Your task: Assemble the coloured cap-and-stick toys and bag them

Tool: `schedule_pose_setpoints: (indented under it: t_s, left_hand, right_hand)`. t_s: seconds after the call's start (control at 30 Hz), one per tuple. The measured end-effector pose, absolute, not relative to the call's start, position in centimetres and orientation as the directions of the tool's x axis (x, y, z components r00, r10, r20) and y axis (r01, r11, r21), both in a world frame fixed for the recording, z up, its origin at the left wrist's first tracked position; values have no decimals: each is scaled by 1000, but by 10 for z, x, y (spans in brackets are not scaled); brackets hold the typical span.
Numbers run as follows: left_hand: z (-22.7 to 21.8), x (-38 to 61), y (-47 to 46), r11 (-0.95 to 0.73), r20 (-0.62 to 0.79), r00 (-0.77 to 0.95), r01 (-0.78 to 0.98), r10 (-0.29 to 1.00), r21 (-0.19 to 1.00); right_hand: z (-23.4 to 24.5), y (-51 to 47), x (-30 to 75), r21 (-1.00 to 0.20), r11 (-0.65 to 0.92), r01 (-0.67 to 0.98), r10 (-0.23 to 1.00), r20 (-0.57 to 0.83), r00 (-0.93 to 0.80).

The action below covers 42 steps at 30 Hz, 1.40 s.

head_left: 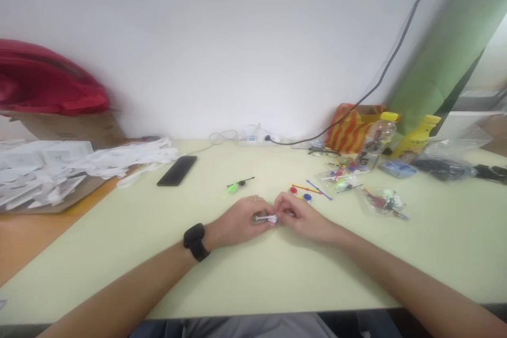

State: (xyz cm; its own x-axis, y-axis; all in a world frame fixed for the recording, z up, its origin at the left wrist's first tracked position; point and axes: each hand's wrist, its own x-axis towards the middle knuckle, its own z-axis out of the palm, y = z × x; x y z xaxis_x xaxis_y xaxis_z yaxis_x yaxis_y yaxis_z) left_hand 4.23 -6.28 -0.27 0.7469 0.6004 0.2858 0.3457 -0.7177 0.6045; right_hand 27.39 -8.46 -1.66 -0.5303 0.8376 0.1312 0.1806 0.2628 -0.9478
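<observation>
Both hands meet at the centre of the frame, low over the pale green table point(253, 285). The left hand point(237, 222), with a black watch point(196, 242) on its wrist, has its fingers curled in and pinched on a small white piece point(267, 218), which sticks out sideways between the two hands just above the tabletop. The right hand point(301, 219) closes narrowly on the other end of it, fingertips bunched together. The piece is too small and blurred to make out its shape. Just above the left hand lies a small green and black toy part point(238, 185), apart from the fingers. Just above the right hand sit red, yellow and blue sticks and discs point(306, 191), loose on the table. Further right are clear plastic bags of coloured parts point(386, 202). Behind them, in the right of the frame, stand two bottles with yellow caps point(415, 140). A black phone point(177, 170) lies flat left of centre, and a heap of white packaging point(59, 169) fills the left edge below a red bag point(47, 79)
</observation>
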Motion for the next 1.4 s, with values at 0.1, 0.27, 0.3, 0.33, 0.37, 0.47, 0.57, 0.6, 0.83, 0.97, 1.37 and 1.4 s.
schedule_pose_setpoints:
  t_s: [0.1, 0.27, 0.3, 0.33, 0.37, 0.47, 0.57, 0.6, 0.83, 0.97, 1.37, 1.4]
  left_hand:
    - [-4, 42, -63, -725, 291, 750, 342, 594, 598]
    - [-7, 41, -62, -727, 299, 746, 341, 595, 596]
    - [-8, 41, -61, -727, 300, 745, 342, 596, 596]
    - [-8, 42, -61, -726, 302, 743, 342, 597, 596]
    - [-8, 42, -61, -726, 304, 742, 341, 598, 597]
    - [-8, 42, -62, -723, 303, 741, 339, 600, 602]
    - [-9, 42, -62, -722, 306, 736, 343, 604, 600]
    - [-9, 42, -62, -723, 310, 731, 347, 608, 598]
    - [-4, 44, -66, -702, 289, 726, 360, 624, 614]
    - [-5, 44, -65, -719, 307, 723, 363, 619, 593]
    - [-6, 45, -67, -757, 357, 729, 330, 584, 563]
    - [-5, 46, -67, -759, 361, 728, 329, 582, 562]
  right_hand:
    - [-16, -85, 274, -964, 219, 150, 844, 110, -525]
    - [-16, -84, 272, -983, 146, 111, 854, 68, -516]
    - [-16, -84, 272, -985, 131, 114, 858, 55, -510]
    - [-17, -83, 272, -987, 113, 113, 861, 41, -506]
    - [-17, -82, 271, -989, 94, 109, 863, 26, -505]
    - [-19, -79, 272, -992, 67, 108, 868, 5, -497]
    - [-21, -76, 272, -989, 65, 132, 880, -5, -475]
    - [-21, -75, 272, -988, 65, 138, 885, -7, -465]
    - [-22, -76, 276, -987, 45, 155, 891, -30, -453]
    - [-19, -80, 279, -988, 8, 154, 886, -65, -459]
    - [-23, -77, 284, -987, 37, 156, 885, -40, -464]
    - [-24, -77, 284, -987, 44, 158, 886, -35, -463]
